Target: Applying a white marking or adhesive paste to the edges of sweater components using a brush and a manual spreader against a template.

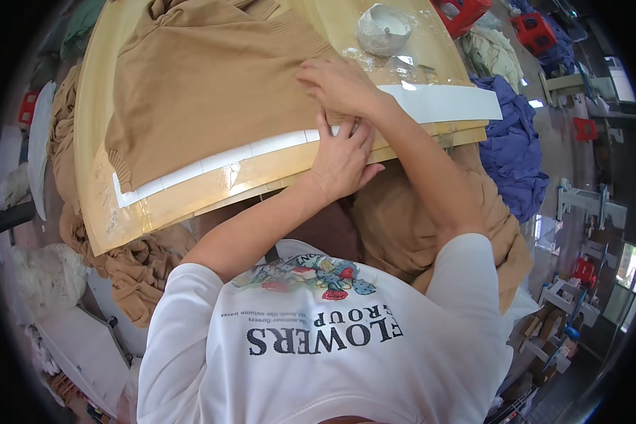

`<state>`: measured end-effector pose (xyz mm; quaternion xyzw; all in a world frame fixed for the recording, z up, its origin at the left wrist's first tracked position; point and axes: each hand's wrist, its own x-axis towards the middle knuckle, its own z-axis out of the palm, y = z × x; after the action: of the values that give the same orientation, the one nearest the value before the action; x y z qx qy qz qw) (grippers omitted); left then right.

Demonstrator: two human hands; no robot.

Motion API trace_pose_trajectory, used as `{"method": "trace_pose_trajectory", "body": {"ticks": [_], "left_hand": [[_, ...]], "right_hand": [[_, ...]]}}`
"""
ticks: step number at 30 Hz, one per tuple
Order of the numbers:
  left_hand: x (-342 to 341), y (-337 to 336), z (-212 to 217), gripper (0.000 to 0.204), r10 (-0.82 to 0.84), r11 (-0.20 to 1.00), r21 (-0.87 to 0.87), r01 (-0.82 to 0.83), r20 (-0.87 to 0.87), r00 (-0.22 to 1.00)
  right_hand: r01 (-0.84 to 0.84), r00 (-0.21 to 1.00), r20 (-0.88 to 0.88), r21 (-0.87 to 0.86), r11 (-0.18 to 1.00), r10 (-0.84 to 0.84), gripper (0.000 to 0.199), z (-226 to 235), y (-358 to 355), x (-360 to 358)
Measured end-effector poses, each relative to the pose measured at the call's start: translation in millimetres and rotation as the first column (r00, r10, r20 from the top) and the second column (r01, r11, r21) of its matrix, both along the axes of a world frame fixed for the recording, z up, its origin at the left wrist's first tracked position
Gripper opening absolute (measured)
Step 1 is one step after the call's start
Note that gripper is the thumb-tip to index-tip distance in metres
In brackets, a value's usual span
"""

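A tan knit garment with ribbed edges lies spread on a yellowish, tape-covered board. Along its near edge runs a white strip with line marks. My left hand rests at the garment's near right edge, over the strip, its fingers apart and its thumb out to the right. Just beyond it, my right hand lies on the ribbed right end of the garment, fingers spread and slightly bent. The right palm's underside is hidden.
A plastic-wrapped white bowl stands at the board's far right. A wide white strip juts past the right edge. Tan fabric hangs below the board; purple fabric lies to the right. Red stools stand farther off.
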<state>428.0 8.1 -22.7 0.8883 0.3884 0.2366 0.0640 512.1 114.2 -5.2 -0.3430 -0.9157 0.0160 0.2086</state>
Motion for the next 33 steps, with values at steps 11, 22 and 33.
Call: {"method": "trace_pose_trajectory", "body": {"ticks": [11,22,33], "left_hand": [[-4.1,-3.5,-1.7,0.065,0.020,1.000,-0.016,-0.022,-0.119,0.993],[-6.4,-3.6,-3.4,0.064,0.032,0.999,-0.023,-0.035,-0.101,0.994],[-0.6,-4.6,-8.0,0.061,0.045,0.999,-0.024,-0.047,-0.088,0.995]], "right_hand": [[0.597,0.801,-0.059,0.154,0.788,-0.595,0.020,53.4,45.3,69.2],[0.581,0.780,-0.184,-0.141,0.802,-0.598,0.025,47.0,75.8,96.1],[0.197,0.565,-0.513,-0.677,0.709,-0.646,0.030,63.7,52.1,90.8]]}}
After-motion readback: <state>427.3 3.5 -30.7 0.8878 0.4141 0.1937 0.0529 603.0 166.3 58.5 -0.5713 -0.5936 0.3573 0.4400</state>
